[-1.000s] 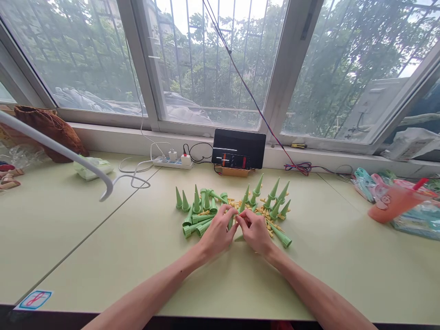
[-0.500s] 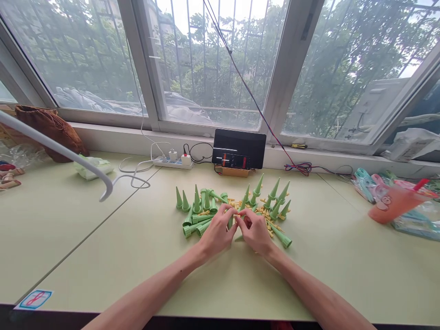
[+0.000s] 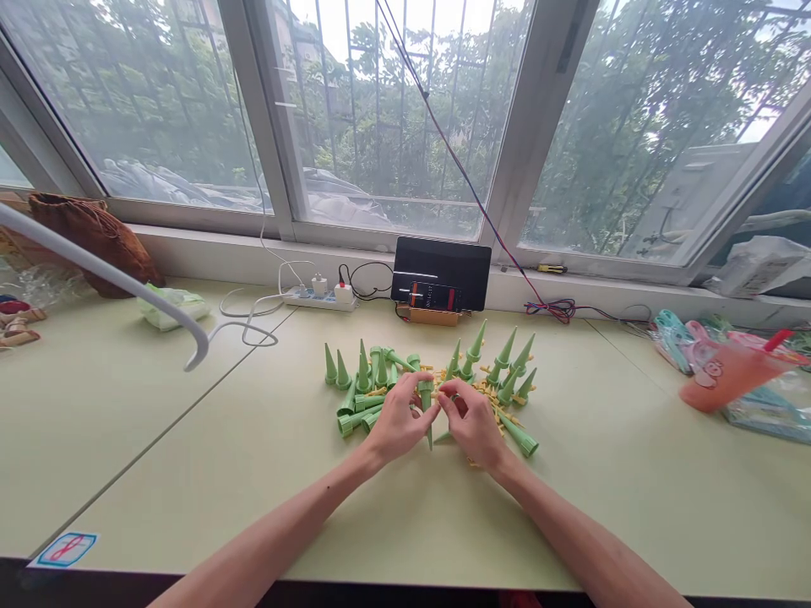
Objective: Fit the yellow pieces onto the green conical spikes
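While green cones (image 3: 330,368) stand or lie at the left of the desk (image 3: 253,498), the upright ones on their broad bases, probably for steadiness, my left fingers (image 3: 411,382) grip one cone (image 3: 426,399) point down, wide end up, presumably to present that end. My right fingers (image 3: 459,389) bend together beside it; whether they pinch anything I cannot tell. Farther right, yellow parts (image 3: 487,389) lie among stacked cones (image 3: 504,350), likely for easy reach.
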Action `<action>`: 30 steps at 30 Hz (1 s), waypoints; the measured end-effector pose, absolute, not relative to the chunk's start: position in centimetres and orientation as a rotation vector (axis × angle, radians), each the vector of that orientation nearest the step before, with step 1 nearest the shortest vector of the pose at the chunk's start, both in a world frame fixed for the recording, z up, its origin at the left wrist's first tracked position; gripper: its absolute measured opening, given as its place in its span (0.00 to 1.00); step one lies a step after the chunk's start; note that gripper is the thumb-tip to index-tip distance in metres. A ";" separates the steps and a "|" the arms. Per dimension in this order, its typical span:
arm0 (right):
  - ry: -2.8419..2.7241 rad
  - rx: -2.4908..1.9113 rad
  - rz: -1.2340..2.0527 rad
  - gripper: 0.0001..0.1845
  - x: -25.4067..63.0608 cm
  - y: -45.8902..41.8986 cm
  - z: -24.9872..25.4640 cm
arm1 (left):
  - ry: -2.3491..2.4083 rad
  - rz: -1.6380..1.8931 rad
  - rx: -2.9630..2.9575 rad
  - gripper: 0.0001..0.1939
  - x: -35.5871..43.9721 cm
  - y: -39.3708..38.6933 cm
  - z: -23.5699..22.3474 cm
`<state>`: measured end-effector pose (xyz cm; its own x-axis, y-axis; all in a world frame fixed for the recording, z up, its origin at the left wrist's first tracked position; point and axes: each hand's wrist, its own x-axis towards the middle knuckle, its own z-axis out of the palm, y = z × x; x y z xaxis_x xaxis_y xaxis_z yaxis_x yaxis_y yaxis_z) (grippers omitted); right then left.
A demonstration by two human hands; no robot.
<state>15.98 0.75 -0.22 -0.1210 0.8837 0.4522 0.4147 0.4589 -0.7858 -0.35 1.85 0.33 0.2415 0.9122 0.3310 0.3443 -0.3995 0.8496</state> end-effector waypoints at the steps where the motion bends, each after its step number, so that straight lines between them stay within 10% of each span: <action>1: -1.721 -1.117 0.605 0.10 16.0 0.7 -0.2 | 1.142 1.132 1.860 0.18 -0.4 1.9 0.3; 30: -1.671 -1.091 0.706 0.10 16.0 0.8 -0.3 | 1.153 1.167 2.112 0.16 -0.3 1.5 0.1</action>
